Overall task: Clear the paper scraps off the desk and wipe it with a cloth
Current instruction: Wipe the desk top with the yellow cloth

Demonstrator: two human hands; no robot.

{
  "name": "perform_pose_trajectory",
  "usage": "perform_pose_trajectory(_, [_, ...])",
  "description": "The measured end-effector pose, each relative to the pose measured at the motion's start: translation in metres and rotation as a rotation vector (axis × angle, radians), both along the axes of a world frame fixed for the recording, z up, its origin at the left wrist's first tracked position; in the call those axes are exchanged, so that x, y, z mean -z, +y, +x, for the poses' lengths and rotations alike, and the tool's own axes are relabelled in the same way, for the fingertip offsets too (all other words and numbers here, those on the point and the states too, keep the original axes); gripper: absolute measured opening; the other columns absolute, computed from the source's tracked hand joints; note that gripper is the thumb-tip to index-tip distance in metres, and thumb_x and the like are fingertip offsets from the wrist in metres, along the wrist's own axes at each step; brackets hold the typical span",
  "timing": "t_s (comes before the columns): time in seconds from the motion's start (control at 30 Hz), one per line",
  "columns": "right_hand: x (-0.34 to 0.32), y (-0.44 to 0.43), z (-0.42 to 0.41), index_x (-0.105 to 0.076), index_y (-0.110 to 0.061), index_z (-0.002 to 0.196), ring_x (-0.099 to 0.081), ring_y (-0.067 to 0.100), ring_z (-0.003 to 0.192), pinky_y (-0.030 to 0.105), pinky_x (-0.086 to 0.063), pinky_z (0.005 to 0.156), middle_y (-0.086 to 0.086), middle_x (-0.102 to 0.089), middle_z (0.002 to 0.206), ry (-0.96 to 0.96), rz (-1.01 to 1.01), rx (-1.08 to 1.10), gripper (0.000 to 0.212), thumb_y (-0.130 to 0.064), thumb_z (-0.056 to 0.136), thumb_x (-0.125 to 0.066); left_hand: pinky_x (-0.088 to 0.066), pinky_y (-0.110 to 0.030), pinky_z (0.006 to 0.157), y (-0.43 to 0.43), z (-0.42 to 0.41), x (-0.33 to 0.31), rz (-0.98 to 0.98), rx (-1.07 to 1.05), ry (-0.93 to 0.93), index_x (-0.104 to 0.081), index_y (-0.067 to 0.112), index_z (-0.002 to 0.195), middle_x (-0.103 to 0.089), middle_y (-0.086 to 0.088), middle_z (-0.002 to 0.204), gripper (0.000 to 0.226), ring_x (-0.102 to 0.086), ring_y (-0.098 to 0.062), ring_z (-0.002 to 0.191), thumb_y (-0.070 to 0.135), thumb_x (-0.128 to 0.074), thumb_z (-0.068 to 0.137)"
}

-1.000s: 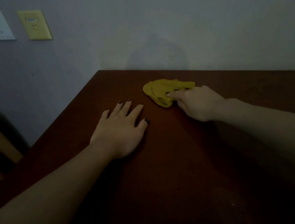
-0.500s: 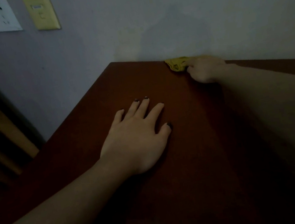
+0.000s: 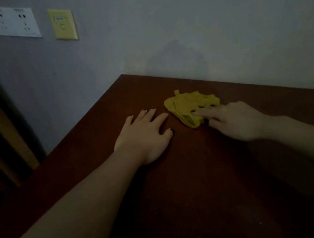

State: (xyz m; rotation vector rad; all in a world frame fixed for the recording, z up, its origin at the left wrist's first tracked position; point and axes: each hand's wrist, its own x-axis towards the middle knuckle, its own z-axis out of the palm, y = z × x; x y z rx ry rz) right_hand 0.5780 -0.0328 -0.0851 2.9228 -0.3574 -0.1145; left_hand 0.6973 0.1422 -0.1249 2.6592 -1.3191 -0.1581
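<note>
Both arms bare, reaching forward. Left hand (image 3: 144,135) lies flat, palm down, fingers straight and slightly spread, thumb out to the side — dark nail polish. Left forearm (image 3: 64,219) runs in from the lower left. Right hand (image 3: 234,122) palm down too, fingers (image 3: 205,112) extended, tips pressing the cloth (image 3: 187,104) — right forearm (image 3: 313,143) enters from the right edge.

Dim, murky room, soft grainy detail (wide-angle bend at edges); deep foreground shadow
</note>
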Motion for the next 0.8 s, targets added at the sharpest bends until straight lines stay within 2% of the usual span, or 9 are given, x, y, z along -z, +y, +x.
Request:
perform_pose_trajectory(0.17, [0.004, 0.012, -0.031, -0.013, -0.046, 0.144, -0.02, 0.008, 0.141, 0.03, -0.024, 0.113, -0.017, -0.017, 0.154, 0.055, 0.113, -0.103, 0.048, -0.031, 0.101, -0.03, 0.0, -0.039, 0.118, 0.0, -0.004, 0.001, -0.04, -0.029, -0.021, -0.003, 0.025, 0.151, 0.0, -0.001, 0.16, 0.064, 0.002, -0.017, 0.146, 0.054, -0.021, 0.098])
perform_pose_trajectory(0.27, [0.004, 0.004, -0.023, -0.011, -0.049, 0.143, -0.021, 0.008, 0.141, 0.032, -0.028, 0.111, -0.018, -0.016, 0.153, 0.034, 0.091, -0.094, 0.048, -0.034, 0.101, -0.028, 0.0, -0.038, 0.118, 0.0, -0.004, 0.002, -0.028, -0.028, -0.031, -0.003, 0.02, 0.152, -0.001, -0.002, 0.16, 0.066, 0.002, -0.016, 0.146, 0.054, -0.02, 0.098])
perform_pose_trajectory(0.43, [0.01, -0.024, 0.039, -0.019, -0.045, 0.144, -0.04, 0.025, 0.131, 0.037, -0.035, 0.099, -0.007, -0.024, 0.154, -0.034, 0.026, 0.049, 0.044, -0.035, 0.102, -0.025, 0.002, -0.037, 0.117, -0.001, -0.001, 0.001, 0.007, -0.012, -0.026, -0.002, 0.02, 0.152, 0.002, -0.001, 0.16, 0.067, 0.005, -0.014, 0.146, 0.055, -0.018, 0.097])
perform_pose_trajectory(0.6, [0.012, -0.067, 0.116, -0.028, -0.035, 0.144, -0.023, 0.024, 0.14, 0.031, -0.022, 0.109, 0.0, -0.019, 0.156, -0.072, 0.081, 0.143, 0.043, -0.031, 0.102, -0.027, 0.003, -0.037, 0.118, 0.001, 0.002, 0.004, -0.006, 0.001, -0.032, 0.001, 0.021, 0.151, 0.004, 0.001, 0.16, 0.068, 0.007, -0.013, 0.145, 0.057, -0.017, 0.096])
perform_pose_trajectory(0.8, [0.017, -0.1, 0.146, -0.029, -0.035, 0.144, -0.03, 0.029, 0.137, 0.035, -0.025, 0.108, 0.002, -0.025, 0.154, -0.126, 0.092, 0.236, 0.043, -0.034, 0.102, -0.026, 0.006, -0.035, 0.118, -0.001, 0.006, 0.003, 0.012, 0.001, -0.024, 0.004, 0.025, 0.151, 0.009, 0.005, 0.159, 0.069, 0.01, -0.01, 0.144, 0.059, -0.016, 0.095])
